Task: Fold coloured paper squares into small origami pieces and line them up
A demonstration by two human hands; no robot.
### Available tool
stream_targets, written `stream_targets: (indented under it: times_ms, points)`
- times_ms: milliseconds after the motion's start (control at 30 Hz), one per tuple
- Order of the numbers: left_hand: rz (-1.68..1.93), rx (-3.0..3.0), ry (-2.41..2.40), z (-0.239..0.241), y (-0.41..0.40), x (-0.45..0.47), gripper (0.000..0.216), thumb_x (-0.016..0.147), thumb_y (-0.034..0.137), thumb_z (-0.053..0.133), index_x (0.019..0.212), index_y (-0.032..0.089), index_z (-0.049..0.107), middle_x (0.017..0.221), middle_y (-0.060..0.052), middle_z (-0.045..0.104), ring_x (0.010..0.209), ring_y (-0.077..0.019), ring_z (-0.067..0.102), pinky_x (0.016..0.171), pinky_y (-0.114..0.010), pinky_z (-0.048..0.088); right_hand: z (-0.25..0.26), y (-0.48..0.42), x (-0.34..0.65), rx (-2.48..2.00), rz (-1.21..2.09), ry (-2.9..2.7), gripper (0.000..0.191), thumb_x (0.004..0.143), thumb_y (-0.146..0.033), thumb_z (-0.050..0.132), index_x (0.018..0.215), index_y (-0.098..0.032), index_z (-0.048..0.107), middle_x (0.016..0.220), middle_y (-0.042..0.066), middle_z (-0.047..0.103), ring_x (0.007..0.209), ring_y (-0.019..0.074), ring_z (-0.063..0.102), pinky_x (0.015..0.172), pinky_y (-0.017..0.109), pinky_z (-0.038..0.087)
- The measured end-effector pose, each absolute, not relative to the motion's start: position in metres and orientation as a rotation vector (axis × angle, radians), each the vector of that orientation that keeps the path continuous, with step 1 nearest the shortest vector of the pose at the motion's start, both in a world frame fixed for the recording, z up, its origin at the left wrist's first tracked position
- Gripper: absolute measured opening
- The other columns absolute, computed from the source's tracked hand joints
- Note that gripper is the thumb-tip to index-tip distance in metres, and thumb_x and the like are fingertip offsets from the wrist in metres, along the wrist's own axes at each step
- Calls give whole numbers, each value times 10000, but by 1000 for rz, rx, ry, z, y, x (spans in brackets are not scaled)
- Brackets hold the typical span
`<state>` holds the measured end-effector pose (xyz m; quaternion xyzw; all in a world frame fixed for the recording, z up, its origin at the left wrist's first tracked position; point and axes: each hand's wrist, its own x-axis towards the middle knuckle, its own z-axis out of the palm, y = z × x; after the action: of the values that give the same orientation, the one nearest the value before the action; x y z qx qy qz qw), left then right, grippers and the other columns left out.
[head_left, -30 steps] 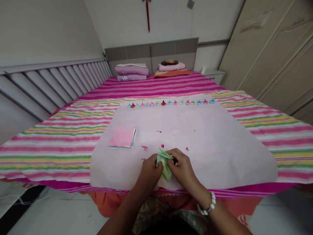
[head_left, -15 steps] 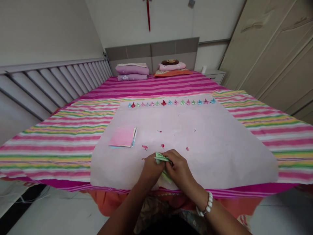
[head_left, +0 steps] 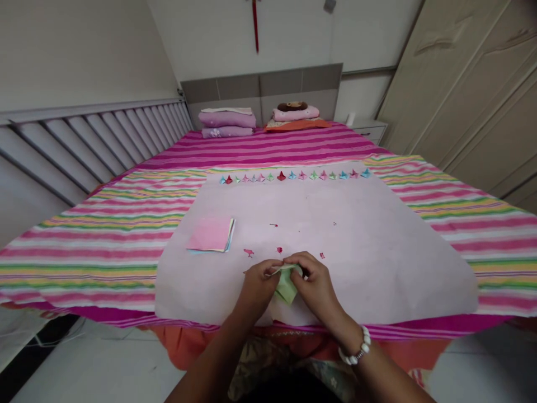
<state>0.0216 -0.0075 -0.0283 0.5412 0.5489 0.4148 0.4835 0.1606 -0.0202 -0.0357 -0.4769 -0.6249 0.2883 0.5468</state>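
Note:
A partly folded light-green origami paper [head_left: 287,284] is held between both hands, close to the front edge of the white sheet [head_left: 377,252]. Its left edge is pinched by my left hand [head_left: 260,284]. My right hand [head_left: 314,282], with a white bead bracelet on the wrist, pinches the paper's right side. The fold's upper rim spreads between the fingertips, and a pointed part hangs toward me. To the left lies a stack of square paper [head_left: 210,234], pink on top. Along the far side of the sheet runs a row of small folded paper pieces [head_left: 281,176] in several colours.
Small pinkish-red printed marks or scraps [head_left: 249,253] dot the sheet beyond my hands; I cannot tell which. The sheet lies on a striped bedspread [head_left: 100,240]. Folded bedding [head_left: 227,121] is stacked by the headboard [head_left: 239,92]. A slatted rail [head_left: 96,134] borders the left side.
The green paper has turned and opened out, so a broader face and a downward point now show. Both hands have shifted their grip to its two upper sides.

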Motion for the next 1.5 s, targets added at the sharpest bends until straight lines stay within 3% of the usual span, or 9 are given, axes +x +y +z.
stream_targets:
  times_ms: [133,300,500,633,800,900,1000,1200,1500]
  points:
    - [920,1144,1197,-25,-7,17,294,639,164,633,914,138,736,706,-36,703,616,-174,593,581,-279,446,-36,-16,166,-1092,789,-1392,286,643,-65,482,765,-205,700,788,42,650,731,185,605,622,285,455]
    - [845,918,1091,-14,-9,9,297,635,170,705,930,149,739,859,-64,731,791,-183,632,740,-295,460,-34,-14,171,-1089,961,-1293,235,614,-98,526,729,-204,701,763,27,656,686,176,578,602,283,430]
    - [688,866,878,-11,-9,-7,358,711,373,730,1010,177,725,998,-87,699,976,-192,587,814,-266,401,-30,-13,179,-1088,1346,-1050,124,669,-204,671,784,-176,707,652,2,657,583,138,550,586,267,419]
    - [678,754,721,-16,-11,-15,397,680,366,774,1026,181,711,1034,-87,673,1015,-192,563,802,-252,392,-25,-13,184,-910,1486,-1008,215,715,-343,721,847,-174,715,757,31,685,630,138,567,616,264,442]
    - [675,640,617,-20,-14,-17,343,682,306,781,992,175,714,1138,-106,645,987,-176,564,790,-256,407,-25,-14,183,-846,1550,-1075,371,562,-290,844,897,-214,704,736,-7,670,663,144,592,644,259,460]
    - [661,660,681,-16,-16,-14,311,667,285,787,954,185,723,1024,-79,676,898,-152,578,760,-245,407,-29,-14,179,-970,1471,-1085,236,592,-331,820,733,-188,698,554,-37,585,536,119,515,546,245,411]
    - [714,777,865,-12,-17,-9,269,609,257,818,852,175,736,804,-25,683,737,-122,573,718,-242,396,-32,-15,176,-1035,1412,-1071,240,638,-358,783,593,-169,641,488,-49,526,474,94,429,493,232,339]
    - [905,948,825,-10,-18,5,338,619,278,806,920,139,743,820,-56,731,847,-204,623,841,-319,417,-32,-18,170,-1022,1448,-1084,252,642,-362,775,607,-158,630,477,-56,507,463,86,416,488,228,306]
    - [1031,1053,1082,-12,-19,14,247,650,300,780,819,125,741,751,-44,729,742,-198,639,733,-305,467,-41,-21,162,-1046,1433,-1162,314,639,-427,773,623,-155,617,473,-80,424,450,77,385,466,219,278]
